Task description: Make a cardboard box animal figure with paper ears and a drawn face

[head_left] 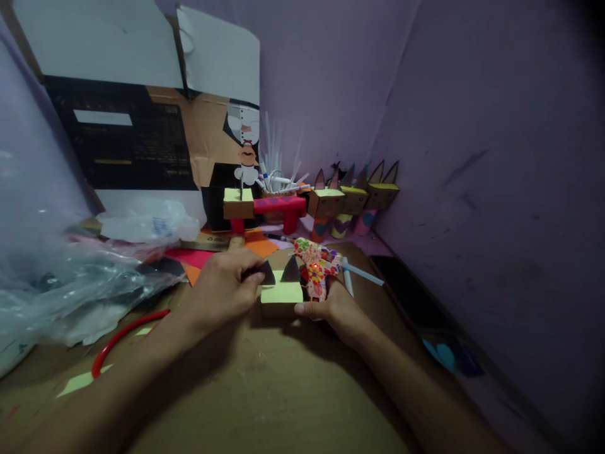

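Observation:
A small cardboard box (282, 295) with a pale yellow top stands in front of me, two dark pointed ears rising from its back. My left hand (231, 284) pinches the left ear (268, 273) between thumb and fingertips. The right ear (291, 270) stands upright, untouched. My right hand (333, 309) grips the box's right side, thumb on its front corner; the other fingers are mostly hidden. Just behind that hand is a flower-patterned glue gun (316, 266) with a translucent glue stick (363, 273) sticking out of its back.
Finished-looking eared box heads (326, 202) on paper rolls stand at the back right. A red tube figure (278, 205) with a box head is behind the work. Plastic bags (127, 271) and a red curved handle (125, 334) lie left. A black flat object (406, 290) lies right, along the wall.

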